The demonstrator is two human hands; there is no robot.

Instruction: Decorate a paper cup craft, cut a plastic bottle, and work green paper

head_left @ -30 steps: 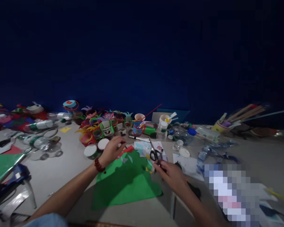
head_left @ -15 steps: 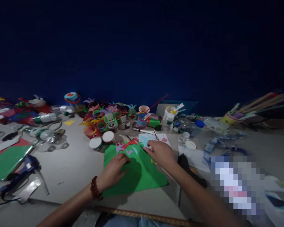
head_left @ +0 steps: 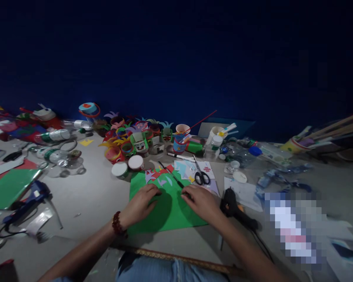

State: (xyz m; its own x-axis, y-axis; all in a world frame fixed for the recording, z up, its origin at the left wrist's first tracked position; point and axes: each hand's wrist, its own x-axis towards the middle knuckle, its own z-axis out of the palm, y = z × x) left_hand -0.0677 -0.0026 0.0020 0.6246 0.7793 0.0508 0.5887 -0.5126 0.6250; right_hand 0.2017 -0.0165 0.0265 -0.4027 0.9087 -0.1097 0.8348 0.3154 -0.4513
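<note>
My left hand point(head_left: 141, 204) rests palm down on a green sheet point(head_left: 164, 217), its fingers loosely bent and the thumb apart, holding nothing. My right hand point(head_left: 202, 203) is at the sheet's right side, its fingers curled over the near end of a slim black pen point(head_left: 176, 180). That end is hidden beneath the fingers. Small red scraps point(head_left: 159, 172) and lilac cut-outs point(head_left: 150, 176) lie along the sheet's far edge. Black-handled scissors point(head_left: 202, 178) lie on paper pieces just beyond my right hand.
A black glue gun point(head_left: 233, 207) lies right of my right forearm; a blue glue gun point(head_left: 32, 199) is at left. Decorated cups point(head_left: 138, 143), white-lidded jars point(head_left: 119, 170), a cup with brushes point(head_left: 179, 145) and plastic bottles point(head_left: 54, 156) stand or lie farther back.
My right hand has drawn back toward me over the sheet, uncovering the scissors and more of the pen. My left hand stays nearly in place. The view has tilted slightly.
</note>
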